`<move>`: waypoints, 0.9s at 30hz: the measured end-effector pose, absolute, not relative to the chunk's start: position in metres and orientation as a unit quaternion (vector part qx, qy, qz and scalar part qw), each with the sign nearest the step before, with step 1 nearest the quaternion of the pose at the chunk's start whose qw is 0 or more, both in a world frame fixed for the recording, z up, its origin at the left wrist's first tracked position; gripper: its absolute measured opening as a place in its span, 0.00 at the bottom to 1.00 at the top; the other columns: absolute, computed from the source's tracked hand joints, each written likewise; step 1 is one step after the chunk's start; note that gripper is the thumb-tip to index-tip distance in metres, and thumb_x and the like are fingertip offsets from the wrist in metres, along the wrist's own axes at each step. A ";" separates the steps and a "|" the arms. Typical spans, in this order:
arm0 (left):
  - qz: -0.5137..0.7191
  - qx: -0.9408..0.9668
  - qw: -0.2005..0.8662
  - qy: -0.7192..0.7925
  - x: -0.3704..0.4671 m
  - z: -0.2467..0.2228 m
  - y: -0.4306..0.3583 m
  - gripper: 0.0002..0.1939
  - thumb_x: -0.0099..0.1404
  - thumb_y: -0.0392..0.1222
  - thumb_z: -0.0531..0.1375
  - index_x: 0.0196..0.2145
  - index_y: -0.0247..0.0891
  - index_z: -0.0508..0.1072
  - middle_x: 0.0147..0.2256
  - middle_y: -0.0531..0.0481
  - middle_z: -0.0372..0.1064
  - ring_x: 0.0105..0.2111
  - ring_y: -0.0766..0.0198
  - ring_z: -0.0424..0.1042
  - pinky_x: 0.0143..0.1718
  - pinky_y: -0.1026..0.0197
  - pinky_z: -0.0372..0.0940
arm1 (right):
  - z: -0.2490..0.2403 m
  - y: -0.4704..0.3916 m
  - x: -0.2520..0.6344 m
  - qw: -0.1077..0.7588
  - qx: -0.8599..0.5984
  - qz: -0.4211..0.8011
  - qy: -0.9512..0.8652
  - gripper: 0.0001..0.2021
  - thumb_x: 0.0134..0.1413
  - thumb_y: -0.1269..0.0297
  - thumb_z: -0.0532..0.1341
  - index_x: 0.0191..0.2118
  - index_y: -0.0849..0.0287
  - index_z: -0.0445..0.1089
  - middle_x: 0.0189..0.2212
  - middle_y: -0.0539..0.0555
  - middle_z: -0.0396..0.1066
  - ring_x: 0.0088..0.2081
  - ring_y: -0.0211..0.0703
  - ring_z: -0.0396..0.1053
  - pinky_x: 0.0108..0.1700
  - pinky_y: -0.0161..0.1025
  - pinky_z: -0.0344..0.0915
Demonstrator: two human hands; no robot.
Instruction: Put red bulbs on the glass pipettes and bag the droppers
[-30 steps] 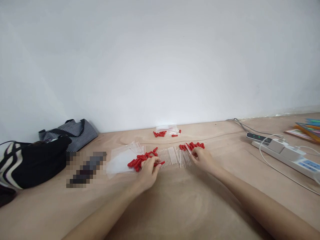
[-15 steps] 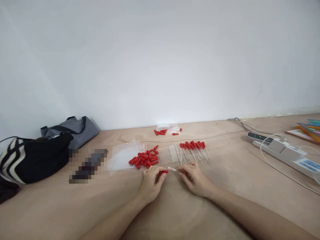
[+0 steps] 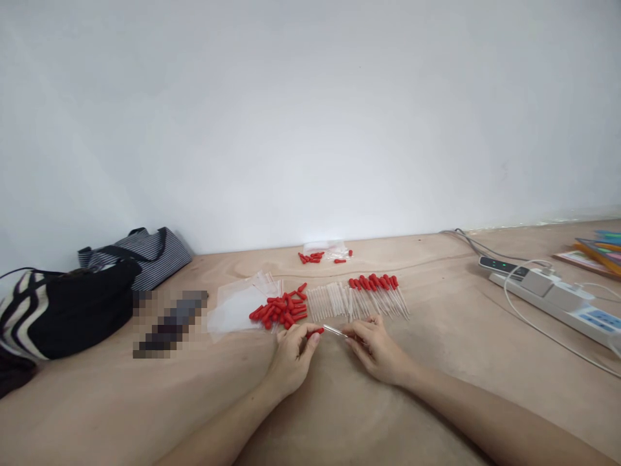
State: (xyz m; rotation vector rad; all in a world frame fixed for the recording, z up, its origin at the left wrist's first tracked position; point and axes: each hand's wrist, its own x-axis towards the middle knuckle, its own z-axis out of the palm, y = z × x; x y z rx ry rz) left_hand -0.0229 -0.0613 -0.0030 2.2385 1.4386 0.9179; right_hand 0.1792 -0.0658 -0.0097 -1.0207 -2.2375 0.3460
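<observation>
Between its thumb and fingers, my left hand [image 3: 294, 353] pinches a red rubber dropper bulb [image 3: 316, 332]. My right hand [image 3: 374, 349] is closed on a clear glass pipette [image 3: 334, 331], whose free end points left at the bulb; whether the two touch I cannot tell. Just beyond my left hand lies a heap of red bulbs [image 3: 279, 310]. A row of bare glass pipettes [image 3: 327, 301] lies in the middle. Right of it, several droppers with red bulbs fitted [image 3: 381, 288] lie side by side, bulbs away from me.
Clear plastic bags [image 3: 235, 304] lie left of the heap. Further back are more red bulbs [image 3: 313, 257] beside a small bag [image 3: 324, 247]. A striped bag [image 3: 160, 255] and black cloth [image 3: 97, 307] stand left, near a blurred-out object [image 3: 172, 323]. A power strip [image 3: 557, 301] with cables lies right.
The bulb in my left hand has shifted slightly left and up. More of the pipette now shows between my hands. The piles and rows look the same.
</observation>
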 end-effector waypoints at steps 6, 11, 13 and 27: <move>0.326 0.776 0.184 0.507 -0.024 -0.006 -0.060 0.12 0.63 0.44 0.48 0.33 0.40 0.69 0.28 0.52 0.72 0.31 0.61 0.70 0.38 0.57 0.60 | -0.012 -0.065 0.180 0.317 -0.369 0.111 -0.867 0.11 0.54 0.72 0.50 0.41 0.57 0.64 0.30 0.51 0.69 0.32 0.38 0.65 0.45 0.42 0.50; 0.311 0.784 0.170 0.510 -0.023 -0.003 -0.062 0.11 0.62 0.42 0.48 0.33 0.41 0.70 0.28 0.53 0.72 0.31 0.60 0.69 0.40 0.55 0.59 | -0.013 -0.063 0.181 0.322 -0.358 0.097 -0.871 0.12 0.53 0.73 0.51 0.41 0.56 0.66 0.28 0.50 0.68 0.31 0.37 0.64 0.45 0.43 0.49; 0.304 0.787 0.160 0.512 -0.022 -0.001 -0.063 0.11 0.62 0.42 0.49 0.34 0.41 0.70 0.29 0.52 0.72 0.32 0.60 0.69 0.40 0.54 0.58 | -0.013 -0.062 0.182 0.327 -0.359 0.100 -0.869 0.12 0.53 0.74 0.51 0.41 0.56 0.66 0.28 0.50 0.68 0.31 0.36 0.64 0.43 0.42 0.50; 0.309 0.836 0.073 0.448 -0.019 -0.001 -0.067 0.08 0.61 0.42 0.51 0.30 0.40 0.70 0.26 0.54 0.70 0.30 0.63 0.67 0.40 0.53 0.51 | -0.013 -0.057 0.181 0.430 -0.304 0.006 -0.850 0.09 0.56 0.69 0.51 0.34 0.57 0.69 0.24 0.49 0.67 0.26 0.34 0.61 0.35 0.39 0.44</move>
